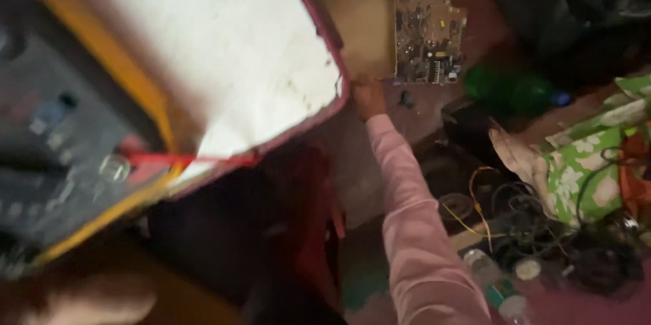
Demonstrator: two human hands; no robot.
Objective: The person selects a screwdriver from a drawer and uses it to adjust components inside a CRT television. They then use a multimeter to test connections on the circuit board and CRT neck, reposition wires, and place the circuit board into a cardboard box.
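Observation:
My right hand (368,99), in a pink sleeve, reaches forward. Its fingers meet the lower edge of a brown cardboard box (359,20), next to the corner of a large white panel (224,47) with a maroon rim. Blur hides the grip. A green-brown circuit board (429,30) lies just right of the box, a little beyond the hand. A blurred skin-coloured shape at the bottom left may be my left hand (78,301); nothing shows in it. A red rod-like thing (183,160) sticks out under the panel's lower edge.
A yellow-framed dark device (54,155) with knobs fills the left. At right are a green bottle (508,88), a green floral cloth (583,172), tangled wires (522,227) and a clear plastic bottle (498,289). A red chair-like shape (312,223) stands at bottom centre.

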